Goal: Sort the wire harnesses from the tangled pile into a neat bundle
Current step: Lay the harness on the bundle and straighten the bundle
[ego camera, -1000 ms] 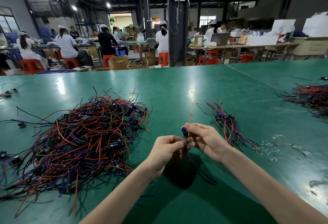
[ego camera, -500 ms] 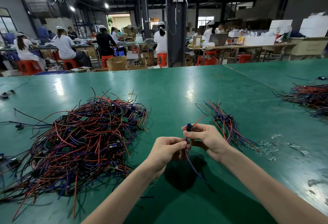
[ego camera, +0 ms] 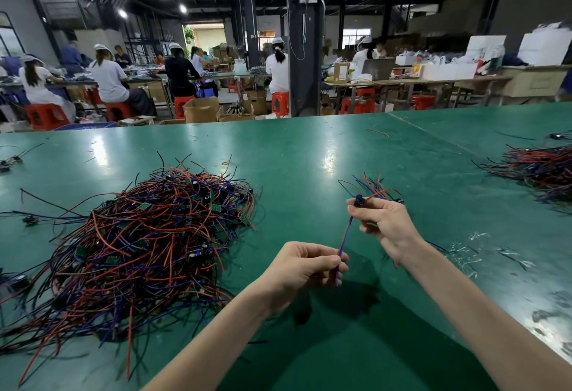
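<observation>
— Green bench point(ego camera: 309, 158): what's where?
— Nearest, the left hand point(ego camera: 305, 262) pinches the harness point(ego camera: 345, 236) by its blue tail; the wire slants up and away to the right hand point(ego camera: 385, 226), which grips its connector.
— And the bundle point(ego camera: 371, 185)?
— Just beyond the right hand; tangled pile point(ego camera: 148, 236) left of both.

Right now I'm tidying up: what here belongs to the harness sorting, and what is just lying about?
Job: tangled pile; harness held between left hand and right hand; small bundle beyond them.
Lying about: clear plastic scraps; lone red wire.
</observation>
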`<action>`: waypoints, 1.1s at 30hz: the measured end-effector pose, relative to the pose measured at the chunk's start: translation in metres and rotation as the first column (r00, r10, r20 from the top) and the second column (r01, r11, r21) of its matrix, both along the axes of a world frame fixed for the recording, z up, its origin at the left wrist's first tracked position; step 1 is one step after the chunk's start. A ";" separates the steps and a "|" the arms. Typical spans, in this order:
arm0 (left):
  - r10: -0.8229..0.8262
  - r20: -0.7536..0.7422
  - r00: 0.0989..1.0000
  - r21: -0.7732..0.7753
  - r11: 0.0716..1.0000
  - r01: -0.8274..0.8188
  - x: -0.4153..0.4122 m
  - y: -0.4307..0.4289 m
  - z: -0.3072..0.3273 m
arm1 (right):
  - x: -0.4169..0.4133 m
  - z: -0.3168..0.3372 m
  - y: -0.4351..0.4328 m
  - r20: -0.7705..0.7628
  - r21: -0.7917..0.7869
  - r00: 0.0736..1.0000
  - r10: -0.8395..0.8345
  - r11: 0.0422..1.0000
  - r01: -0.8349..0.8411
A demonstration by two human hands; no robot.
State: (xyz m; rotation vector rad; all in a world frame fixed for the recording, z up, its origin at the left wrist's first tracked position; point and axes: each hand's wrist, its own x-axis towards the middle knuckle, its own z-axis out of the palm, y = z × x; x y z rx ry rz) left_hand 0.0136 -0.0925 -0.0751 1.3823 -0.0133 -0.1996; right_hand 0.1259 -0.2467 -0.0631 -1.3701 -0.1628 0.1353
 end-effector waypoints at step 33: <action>-0.115 0.169 0.979 0.575 0.818 -0.003 0.003 -0.010 -0.017 | -0.003 0.012 -0.004 0.032 0.086 0.999 0.013 0.996 -0.016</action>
